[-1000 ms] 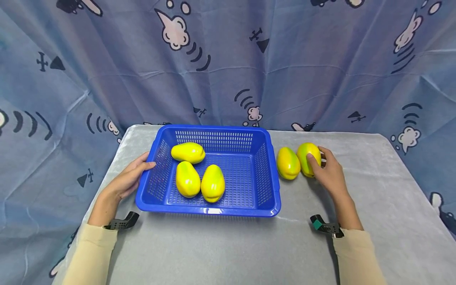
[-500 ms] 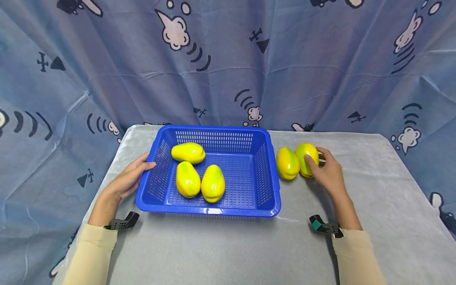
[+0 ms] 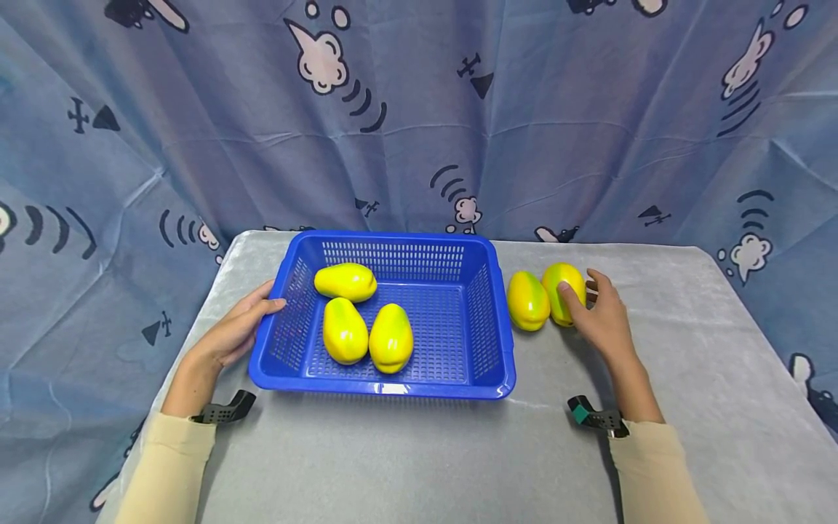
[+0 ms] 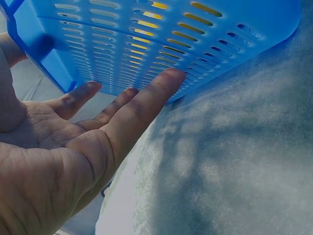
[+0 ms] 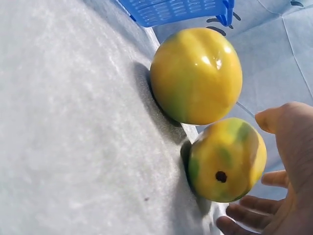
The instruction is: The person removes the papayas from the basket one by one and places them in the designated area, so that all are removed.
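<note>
A blue plastic basket point(image 3: 428, 387) with slotted walls stands on the table, holding a few yellow-green papayas point(image 3: 391, 338). My left hand point(image 3: 234, 327) grips its left side, thumb over the rim. In the left wrist view the fingers point(image 4: 139, 110) of that hand extend along the outer wall. To the right of the basket, two more papayas lie side by side: the nearer one point(image 3: 529, 300) close to the basket wall, the outer one point(image 3: 563, 294) beside my right hand point(image 3: 605, 320). In the right wrist view, thumb and fingers are spread around the outer papaya point(image 5: 227, 161) with gaps showing.
A grey cloth covers the table point(image 3: 406, 458), on which the basket and loose papayas rest. Behind it hangs a blue patterned curtain point(image 3: 406, 131). Each wrist wears a black strap with a camera mount point(image 3: 599, 416).
The outer papaya has shifted slightly left, up against its neighbour. My right hand has moved a little left with it, and its fingers have spread away. My left hand stays at the basket.
</note>
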Available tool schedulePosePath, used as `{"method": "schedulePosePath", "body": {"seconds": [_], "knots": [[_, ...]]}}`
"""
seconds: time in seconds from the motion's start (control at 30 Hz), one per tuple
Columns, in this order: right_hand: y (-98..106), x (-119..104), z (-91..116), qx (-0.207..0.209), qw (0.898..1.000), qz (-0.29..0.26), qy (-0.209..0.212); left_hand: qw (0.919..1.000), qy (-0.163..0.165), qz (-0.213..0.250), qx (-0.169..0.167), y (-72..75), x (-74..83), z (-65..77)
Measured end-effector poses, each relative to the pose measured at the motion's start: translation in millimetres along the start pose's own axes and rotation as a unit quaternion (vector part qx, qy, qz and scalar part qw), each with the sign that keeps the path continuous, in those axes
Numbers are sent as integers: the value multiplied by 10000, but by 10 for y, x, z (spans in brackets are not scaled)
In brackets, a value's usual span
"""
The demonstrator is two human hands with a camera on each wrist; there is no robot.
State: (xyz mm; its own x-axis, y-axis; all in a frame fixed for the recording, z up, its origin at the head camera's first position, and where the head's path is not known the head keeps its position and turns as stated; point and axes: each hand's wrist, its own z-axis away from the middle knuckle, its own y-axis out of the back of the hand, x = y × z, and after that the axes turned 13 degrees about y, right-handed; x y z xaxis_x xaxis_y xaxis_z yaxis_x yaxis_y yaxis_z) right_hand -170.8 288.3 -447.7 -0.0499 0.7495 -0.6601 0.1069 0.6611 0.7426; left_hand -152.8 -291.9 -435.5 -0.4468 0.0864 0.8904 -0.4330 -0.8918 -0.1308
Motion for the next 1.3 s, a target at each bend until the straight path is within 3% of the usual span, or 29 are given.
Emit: {"method": "schedulePosePath", "body": {"seconds": [0.27, 0.8, 1.1, 1.3], "knots": [[42, -78, 17, 427, 9984, 160, 339, 10000, 11, 23, 5, 0, 3, 3], [162, -385, 100, 937, 9891, -41, 1138, 10000, -12, -30, -8, 0, 1, 3], [151, -603, 138, 836, 9874, -204, 1331, 10000, 47, -50, 36, 19, 17, 49], [137, -739, 188, 729, 9876, -149, 1381, 9999, 3, -109, 105, -8, 7, -3]]}}
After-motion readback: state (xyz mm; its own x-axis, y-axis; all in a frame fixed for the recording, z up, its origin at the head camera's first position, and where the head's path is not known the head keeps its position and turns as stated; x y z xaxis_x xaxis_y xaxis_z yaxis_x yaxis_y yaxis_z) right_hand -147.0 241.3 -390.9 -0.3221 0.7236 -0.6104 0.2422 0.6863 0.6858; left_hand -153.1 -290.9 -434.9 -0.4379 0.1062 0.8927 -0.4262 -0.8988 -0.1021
